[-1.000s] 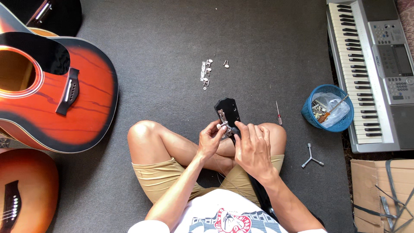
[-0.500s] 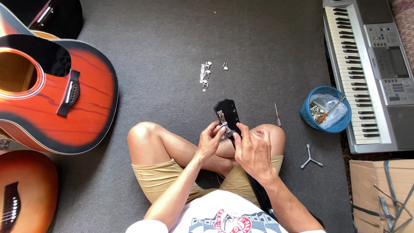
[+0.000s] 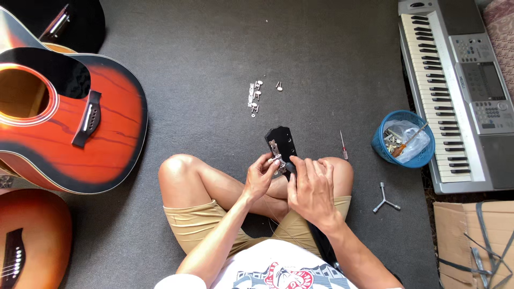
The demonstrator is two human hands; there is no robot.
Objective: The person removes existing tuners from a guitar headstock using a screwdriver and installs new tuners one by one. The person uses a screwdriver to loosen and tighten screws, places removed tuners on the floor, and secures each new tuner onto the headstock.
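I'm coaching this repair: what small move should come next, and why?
Probably seat the silver tuning peg squarely against the black guitar headstock. The left hand pinches it at the headstock's edge while the right hand braces the neck, and more silver tuner parts lie on the grey carpet.

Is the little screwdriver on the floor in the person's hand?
No, the small screwdriver lies alone on the grey carpet, just beyond the right hand, which touches the black guitar headstock.

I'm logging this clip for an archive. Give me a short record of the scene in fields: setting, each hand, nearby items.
setting: person sits cross-legged on dark carpet
left hand: fingers on a silver tuner on the black headstock
right hand: on the headstock's lower end; grip hidden
carpet ahead: loose tuners, screwdriver
right side: blue basket, keyboard, three-way wrench
left side: red guitar
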